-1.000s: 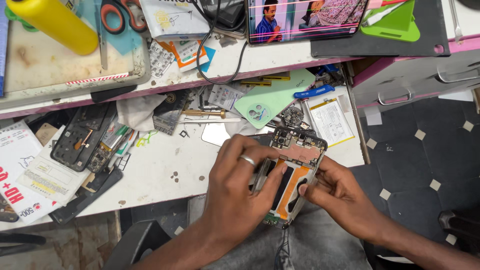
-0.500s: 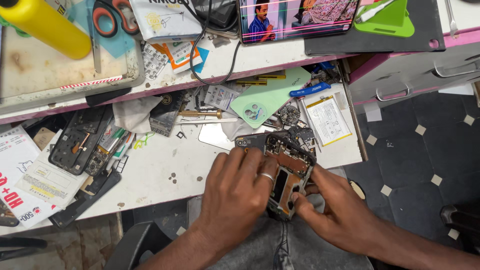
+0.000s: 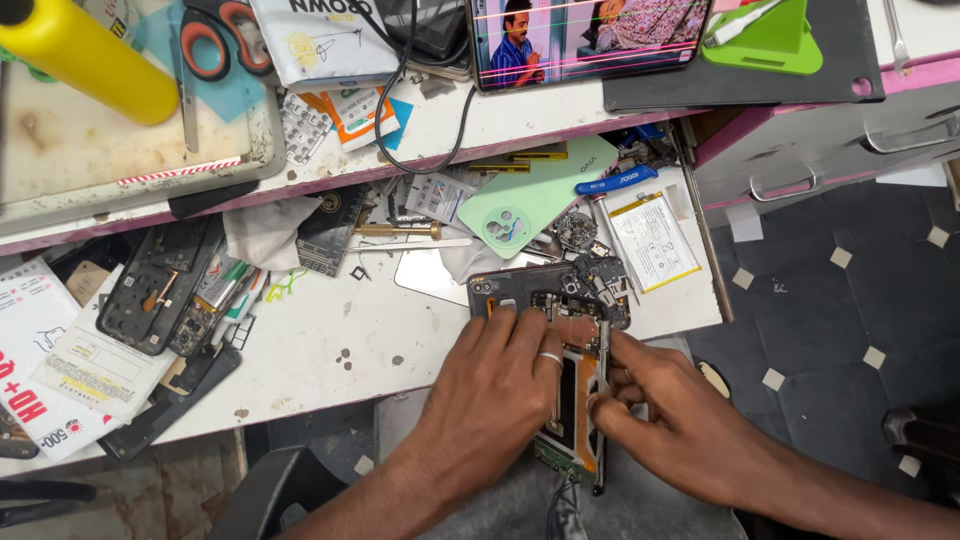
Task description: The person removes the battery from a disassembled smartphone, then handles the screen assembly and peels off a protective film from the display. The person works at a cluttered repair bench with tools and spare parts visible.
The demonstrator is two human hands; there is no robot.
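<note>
— Lower centre of the frame: we hold the opened phone over the bench edge, left hand grasping its frame, right hand pinching its right side.

— The risk we see?

— A slip could drop it, or our fingertips could strain the exposed board.
</note>
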